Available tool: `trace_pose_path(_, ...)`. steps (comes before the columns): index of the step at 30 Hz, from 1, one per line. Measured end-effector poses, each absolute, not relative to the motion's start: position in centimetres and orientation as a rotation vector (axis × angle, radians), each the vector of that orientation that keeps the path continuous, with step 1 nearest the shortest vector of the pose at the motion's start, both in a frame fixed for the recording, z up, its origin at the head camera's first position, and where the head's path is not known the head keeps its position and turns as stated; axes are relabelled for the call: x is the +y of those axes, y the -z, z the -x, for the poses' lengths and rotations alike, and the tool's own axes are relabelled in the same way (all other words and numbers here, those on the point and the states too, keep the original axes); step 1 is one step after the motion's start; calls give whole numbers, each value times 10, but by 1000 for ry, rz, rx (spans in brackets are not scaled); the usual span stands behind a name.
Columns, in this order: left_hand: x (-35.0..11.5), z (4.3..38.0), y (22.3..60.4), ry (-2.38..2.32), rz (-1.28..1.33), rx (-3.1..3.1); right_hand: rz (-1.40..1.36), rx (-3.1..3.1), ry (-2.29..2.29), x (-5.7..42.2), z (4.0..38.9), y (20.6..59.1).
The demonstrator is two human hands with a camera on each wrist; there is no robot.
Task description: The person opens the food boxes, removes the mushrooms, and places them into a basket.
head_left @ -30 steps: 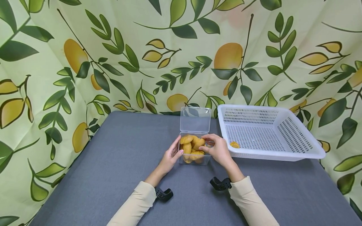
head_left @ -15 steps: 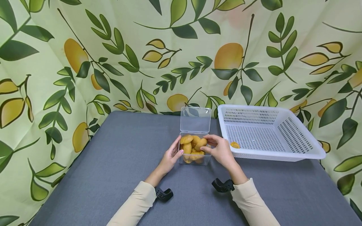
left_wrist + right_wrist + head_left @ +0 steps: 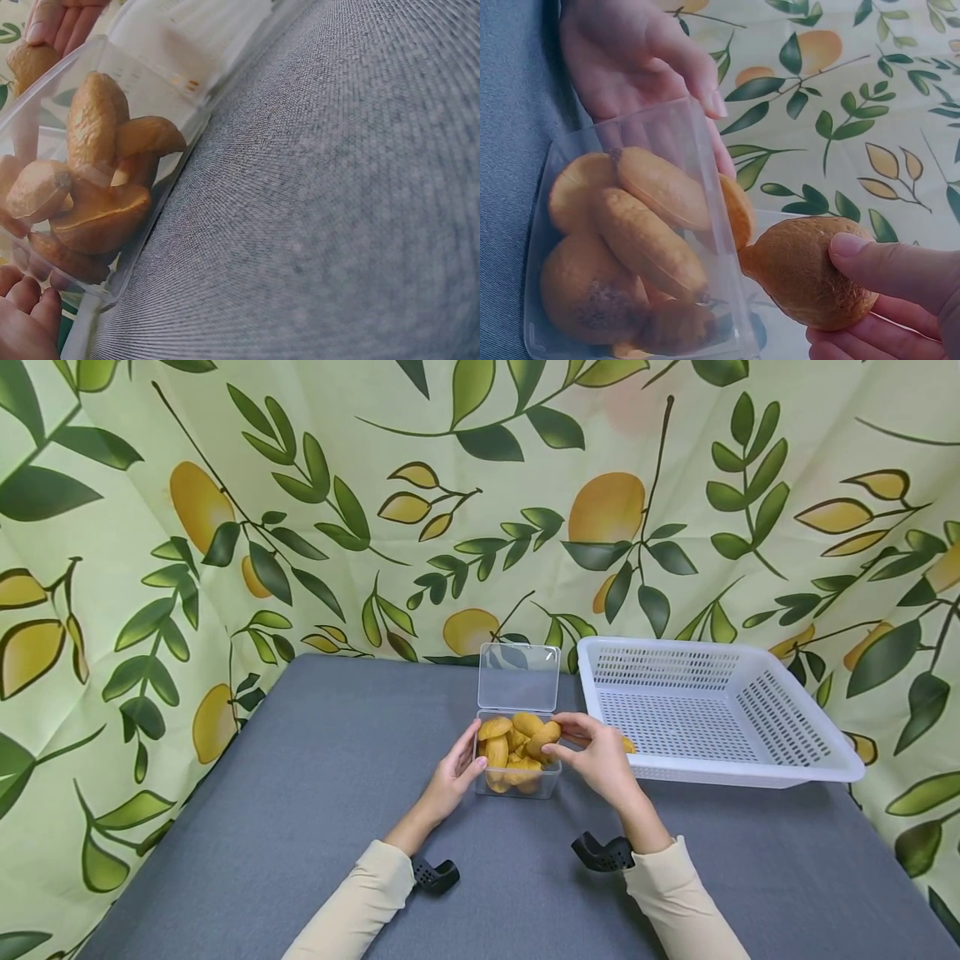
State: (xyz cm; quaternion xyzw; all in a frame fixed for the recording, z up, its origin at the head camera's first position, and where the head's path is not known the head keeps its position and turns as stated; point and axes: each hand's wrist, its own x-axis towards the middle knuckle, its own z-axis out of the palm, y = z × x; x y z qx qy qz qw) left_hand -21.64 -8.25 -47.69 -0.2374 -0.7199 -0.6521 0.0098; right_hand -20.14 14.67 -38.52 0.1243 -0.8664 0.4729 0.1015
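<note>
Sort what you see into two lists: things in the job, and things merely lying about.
In the job:
right hand, pinching a yellow-brown piece
left hand, holding the clear box
open lid
other pieces in the box
probably the white basket, with a similar piece inside

Just around:
patterned cloth
grey table
black wrist attachments

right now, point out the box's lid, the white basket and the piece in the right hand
Lid (image 3: 517, 677): head view, middle of clear panel
White basket (image 3: 678, 724): head view, bare floor
Held piece (image 3: 801, 274): right wrist view, rounded side

On the table (image 3: 352, 752), we see pieces (image 3: 496, 752) in the box (image 3: 552, 785), its lid (image 3: 517, 681) behind, the basket (image 3: 667, 727) to the right.
</note>
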Motion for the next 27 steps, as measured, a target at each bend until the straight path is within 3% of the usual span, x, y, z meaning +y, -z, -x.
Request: trace_pose_path(27, -83, 217, 478, 2068, 771, -2219, -318, -2471, -1410, 170, 200, 371)
